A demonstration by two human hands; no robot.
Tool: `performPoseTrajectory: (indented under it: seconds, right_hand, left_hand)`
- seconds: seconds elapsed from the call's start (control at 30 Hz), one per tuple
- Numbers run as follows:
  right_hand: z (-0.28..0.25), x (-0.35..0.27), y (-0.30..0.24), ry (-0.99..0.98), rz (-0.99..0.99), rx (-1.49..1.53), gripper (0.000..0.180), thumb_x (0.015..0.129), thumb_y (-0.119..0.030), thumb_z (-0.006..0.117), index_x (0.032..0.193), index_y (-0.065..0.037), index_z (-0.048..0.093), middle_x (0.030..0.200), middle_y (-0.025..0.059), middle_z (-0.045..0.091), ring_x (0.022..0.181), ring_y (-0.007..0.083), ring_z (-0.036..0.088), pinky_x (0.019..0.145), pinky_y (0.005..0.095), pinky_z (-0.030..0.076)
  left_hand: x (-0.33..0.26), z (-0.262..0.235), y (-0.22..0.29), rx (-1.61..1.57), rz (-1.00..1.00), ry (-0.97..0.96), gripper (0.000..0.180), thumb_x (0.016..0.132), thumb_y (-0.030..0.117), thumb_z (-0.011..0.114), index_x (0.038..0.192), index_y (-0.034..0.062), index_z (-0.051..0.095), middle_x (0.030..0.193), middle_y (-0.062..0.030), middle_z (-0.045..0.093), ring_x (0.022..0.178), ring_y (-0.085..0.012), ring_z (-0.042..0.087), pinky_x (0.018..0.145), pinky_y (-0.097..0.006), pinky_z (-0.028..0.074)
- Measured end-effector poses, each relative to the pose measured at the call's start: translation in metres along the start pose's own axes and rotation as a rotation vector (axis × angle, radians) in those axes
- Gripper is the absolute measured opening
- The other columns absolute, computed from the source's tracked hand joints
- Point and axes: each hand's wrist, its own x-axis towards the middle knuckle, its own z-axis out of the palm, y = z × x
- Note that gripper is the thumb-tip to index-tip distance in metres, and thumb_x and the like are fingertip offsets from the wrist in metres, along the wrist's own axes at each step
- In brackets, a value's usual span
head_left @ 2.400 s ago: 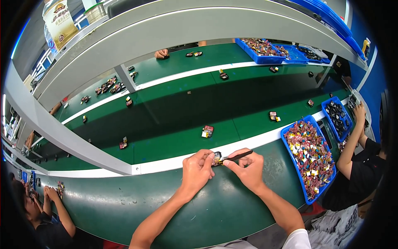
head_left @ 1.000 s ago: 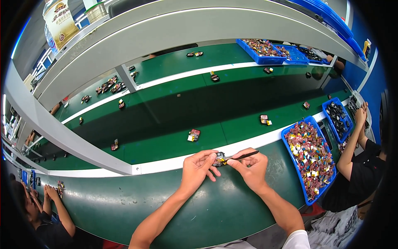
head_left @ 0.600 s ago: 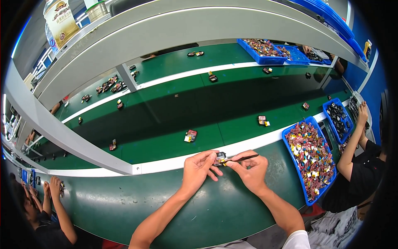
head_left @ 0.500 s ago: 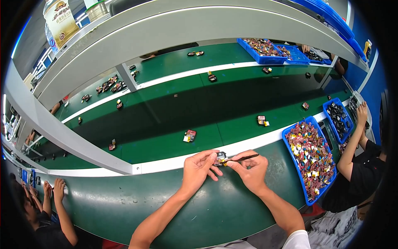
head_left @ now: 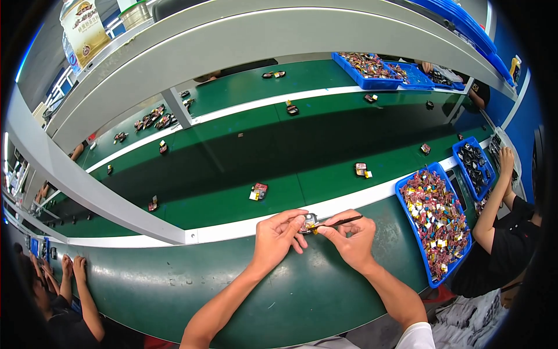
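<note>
In front of me, over the green bench (head_left: 192,291), my left hand (head_left: 274,238) pinches a small dark device housing (head_left: 310,220) between thumb and fingers. Yellow and silvery parts show inside it. My right hand (head_left: 354,243) is closed round a thin dark stick-like tool (head_left: 346,221), perhaps tweezers. Its tip meets the near side of the housing; the exact contact is too small to make out. The thumb of my right hand is also close to the housing's lower edge.
Beyond the white rail (head_left: 232,232) a green conveyor belt (head_left: 197,200) carries spaced housings, one (head_left: 258,191) close by. At right stand a blue tray (head_left: 433,224) of wired parts and a smaller tray (head_left: 474,166) of black parts. Co-workers' arms (head_left: 491,212) reach in at both sides.
The housings on the belt have shifted slightly left. Both my hands keep nearly the same place, with the held housing tilted a little. The left co-worker's hands have moved a little.
</note>
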Motion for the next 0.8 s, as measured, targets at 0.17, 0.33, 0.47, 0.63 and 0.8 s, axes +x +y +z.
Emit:
performPoseTrajectory:
  seconds: [0.17,0.33,0.47,0.63,0.8]
  right_hand:
    - [-0.0007,0.0,-0.0015,-0.005,-0.021,-0.032,0.013,0.08,0.004,0.081,0.087,0.002,0.07,0.081,0.005,0.072,0.05,-0.0027,0.044,0.045,0.0167,0.029]
    - [-0.0028,0.0012,0.0007,-0.013,0.01,0.026,0.013,0.08,0.004,0.08,0.088,0.002,0.07,0.08,0.0036,0.071,0.05,-0.0033,0.043,0.045,0.0167,0.028]
    - [-0.0017,0.0013,0.0006,-0.026,0.044,0.055,0.012,0.081,0.004,0.079,0.088,0.002,0.07,0.079,0.0021,0.07,0.05,-0.0039,0.041,0.045,0.017,0.027]
    - [-0.0037,0.0006,-0.0013,-0.016,-0.018,-0.03,0.013,0.08,0.004,0.08,0.088,0.002,0.07,0.081,0.0042,0.072,0.049,-0.0027,0.043,0.045,0.0171,0.029]
    - [-0.0044,0.0024,-0.0047,0.018,-0.073,-0.048,0.015,0.078,0.002,0.082,0.088,0.001,0.071,0.085,0.0067,0.075,0.047,-0.001,0.046,0.045,0.0176,0.031]
  left_hand:
    - [0.0007,-0.0014,0.0055,0.013,-0.013,-0.039,0.028,0.101,0.01,0.06,0.123,-0.006,0.064,0.084,-0.012,0.07,0.063,-0.0145,0.067,0.05,-0.025,0.055]
    - [0.0011,-0.0028,0.0066,0.029,-0.012,-0.085,0.029,0.1,0.008,0.061,0.125,-0.0062,0.063,0.082,-0.0116,0.07,0.063,-0.0141,0.067,0.05,-0.025,0.055]
    - [0.0001,-0.0007,0.0044,0.061,-0.005,-0.054,0.028,0.099,0.005,0.061,0.124,-0.0066,0.064,0.079,-0.0111,0.07,0.062,-0.0135,0.066,0.049,-0.025,0.054]
    - [0.0018,0.0013,0.004,0.061,0.012,-0.044,0.027,0.099,0.005,0.061,0.123,-0.007,0.064,0.078,-0.0109,0.07,0.06,-0.013,0.065,0.048,-0.025,0.053]
    - [0.002,0.0004,0.007,0.04,0.043,-0.012,0.027,0.099,0.006,0.061,0.122,-0.0076,0.065,0.077,-0.0105,0.07,0.059,-0.0122,0.065,0.047,-0.024,0.053]
